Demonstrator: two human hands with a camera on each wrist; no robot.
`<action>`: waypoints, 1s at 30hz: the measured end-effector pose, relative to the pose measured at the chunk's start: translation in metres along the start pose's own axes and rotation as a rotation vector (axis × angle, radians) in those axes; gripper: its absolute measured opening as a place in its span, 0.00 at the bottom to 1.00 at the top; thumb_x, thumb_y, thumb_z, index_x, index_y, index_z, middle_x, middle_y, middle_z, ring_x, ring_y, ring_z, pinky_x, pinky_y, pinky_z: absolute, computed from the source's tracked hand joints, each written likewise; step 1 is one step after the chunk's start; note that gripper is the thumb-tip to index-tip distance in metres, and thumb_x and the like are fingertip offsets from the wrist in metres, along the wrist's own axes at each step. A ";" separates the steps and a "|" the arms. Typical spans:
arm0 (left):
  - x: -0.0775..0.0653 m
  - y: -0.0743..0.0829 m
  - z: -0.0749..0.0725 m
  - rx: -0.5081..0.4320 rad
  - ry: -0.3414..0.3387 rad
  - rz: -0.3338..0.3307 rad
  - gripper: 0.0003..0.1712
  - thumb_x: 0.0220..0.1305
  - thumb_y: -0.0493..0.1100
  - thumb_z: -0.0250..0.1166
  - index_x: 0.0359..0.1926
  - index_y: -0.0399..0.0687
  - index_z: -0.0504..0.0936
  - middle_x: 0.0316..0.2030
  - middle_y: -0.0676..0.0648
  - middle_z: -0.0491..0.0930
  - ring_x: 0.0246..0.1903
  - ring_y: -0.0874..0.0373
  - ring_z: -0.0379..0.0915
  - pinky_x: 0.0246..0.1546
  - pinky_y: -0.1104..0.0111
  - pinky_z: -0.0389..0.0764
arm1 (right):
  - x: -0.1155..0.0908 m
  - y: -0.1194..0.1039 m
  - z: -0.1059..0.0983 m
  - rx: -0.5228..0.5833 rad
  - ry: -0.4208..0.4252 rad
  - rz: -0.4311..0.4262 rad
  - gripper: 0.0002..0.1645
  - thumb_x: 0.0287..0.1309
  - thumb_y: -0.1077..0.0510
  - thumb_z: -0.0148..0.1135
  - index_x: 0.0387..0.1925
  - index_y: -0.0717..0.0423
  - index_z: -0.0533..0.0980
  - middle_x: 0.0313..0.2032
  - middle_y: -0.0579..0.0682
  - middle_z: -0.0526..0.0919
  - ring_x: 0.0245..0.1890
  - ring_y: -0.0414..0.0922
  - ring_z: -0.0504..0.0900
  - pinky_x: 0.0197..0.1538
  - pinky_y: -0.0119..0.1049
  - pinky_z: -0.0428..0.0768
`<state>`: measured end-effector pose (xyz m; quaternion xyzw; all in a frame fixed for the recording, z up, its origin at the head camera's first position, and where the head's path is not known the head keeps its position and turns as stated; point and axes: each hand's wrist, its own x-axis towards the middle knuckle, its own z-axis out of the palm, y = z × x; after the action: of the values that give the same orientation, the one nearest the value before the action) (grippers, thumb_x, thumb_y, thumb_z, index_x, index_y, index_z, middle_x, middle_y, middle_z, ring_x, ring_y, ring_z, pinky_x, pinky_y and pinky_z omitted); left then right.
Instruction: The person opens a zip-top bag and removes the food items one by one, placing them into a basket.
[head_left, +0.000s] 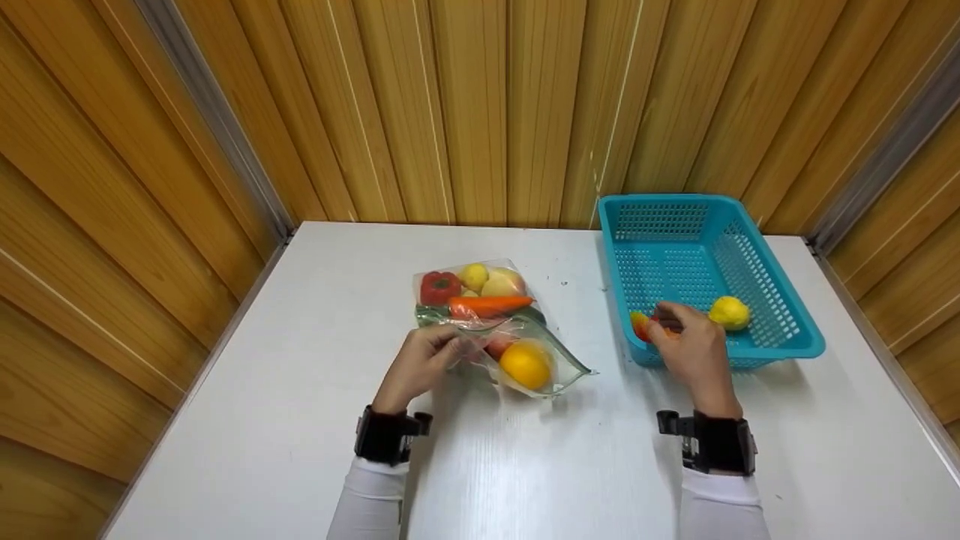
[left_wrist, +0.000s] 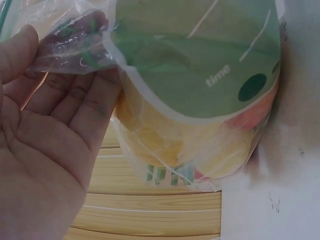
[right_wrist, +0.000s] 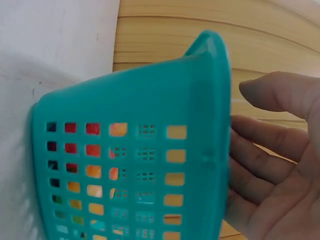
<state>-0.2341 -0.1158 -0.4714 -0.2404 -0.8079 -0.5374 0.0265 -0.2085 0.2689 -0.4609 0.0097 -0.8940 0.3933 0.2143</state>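
Observation:
My left hand (head_left: 425,362) pinches the edge of a clear zip bag (head_left: 566,358) between thumb and fingers. Inside the bag's mouth end lie an orange (head_left: 526,365) and a reddish round fruit. Further in are a carrot (head_left: 489,306), a red bell pepper (head_left: 440,288), a yellow fruit (head_left: 474,276) and other produce. Green print on the bag (left_wrist: 200,65) shows in the left wrist view. Over the front wall of a teal basket (head_left: 806,346) reaches my right hand (head_left: 694,352), thumb apart from the fingers. Just by its fingertips is a red and yellow fruit (head_left: 639,325), partly hidden by the hand.
A yellow lemon-like fruit (head_left: 729,313) lies in the basket, right of my right hand. The basket stands at the right of the white table (head_left: 300,435). Wood-patterned walls (head_left: 480,112) close off the back and both sides.

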 end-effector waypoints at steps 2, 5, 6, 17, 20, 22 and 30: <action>0.000 -0.001 0.000 -0.001 -0.001 0.005 0.08 0.73 0.35 0.64 0.42 0.42 0.90 0.32 0.45 0.85 0.30 0.61 0.76 0.34 0.72 0.78 | -0.002 -0.006 0.002 0.018 0.023 -0.047 0.17 0.63 0.69 0.66 0.53 0.72 0.81 0.46 0.67 0.86 0.44 0.61 0.86 0.51 0.45 0.84; 0.001 -0.001 0.000 0.006 -0.001 0.014 0.08 0.73 0.37 0.64 0.39 0.43 0.90 0.28 0.45 0.83 0.28 0.62 0.73 0.32 0.72 0.75 | -0.004 -0.016 0.006 0.052 0.046 -0.128 0.15 0.62 0.71 0.67 0.50 0.69 0.83 0.44 0.63 0.87 0.41 0.57 0.87 0.47 0.24 0.80; 0.001 -0.001 0.000 0.006 -0.001 0.016 0.08 0.73 0.37 0.64 0.39 0.44 0.90 0.28 0.46 0.82 0.28 0.62 0.72 0.31 0.72 0.75 | -0.005 -0.020 0.008 0.062 0.051 -0.163 0.14 0.61 0.71 0.68 0.49 0.69 0.84 0.44 0.62 0.87 0.40 0.57 0.86 0.46 0.19 0.77; 0.000 0.001 0.000 0.000 0.004 -0.005 0.07 0.72 0.37 0.65 0.40 0.43 0.90 0.25 0.52 0.75 0.27 0.62 0.70 0.31 0.72 0.73 | -0.015 -0.059 0.032 0.181 -0.007 -0.506 0.15 0.52 0.77 0.71 0.42 0.64 0.86 0.39 0.54 0.89 0.36 0.49 0.86 0.50 0.16 0.76; 0.001 0.001 0.000 -0.001 0.005 0.004 0.07 0.72 0.38 0.66 0.40 0.43 0.90 0.24 0.51 0.75 0.27 0.62 0.69 0.30 0.72 0.72 | -0.019 -0.067 0.041 0.181 -0.078 -0.536 0.15 0.52 0.75 0.72 0.42 0.63 0.86 0.39 0.53 0.89 0.37 0.48 0.87 0.49 0.21 0.79; 0.000 0.001 0.000 0.002 0.005 0.010 0.07 0.72 0.38 0.65 0.39 0.43 0.90 0.24 0.50 0.76 0.27 0.62 0.69 0.31 0.72 0.72 | -0.022 -0.070 0.049 0.181 -0.132 -0.556 0.14 0.53 0.75 0.73 0.42 0.63 0.86 0.39 0.53 0.89 0.38 0.48 0.87 0.48 0.28 0.83; 0.001 0.001 0.000 -0.006 -0.006 0.020 0.08 0.72 0.38 0.65 0.39 0.43 0.90 0.31 0.46 0.85 0.30 0.61 0.74 0.35 0.73 0.77 | -0.027 -0.069 0.086 0.201 -0.370 -0.511 0.16 0.58 0.73 0.69 0.49 0.65 0.85 0.47 0.57 0.89 0.48 0.54 0.87 0.52 0.50 0.85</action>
<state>-0.2342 -0.1152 -0.4700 -0.2502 -0.8039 -0.5388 0.0290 -0.2032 0.1568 -0.4749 0.3260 -0.8431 0.4048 0.1382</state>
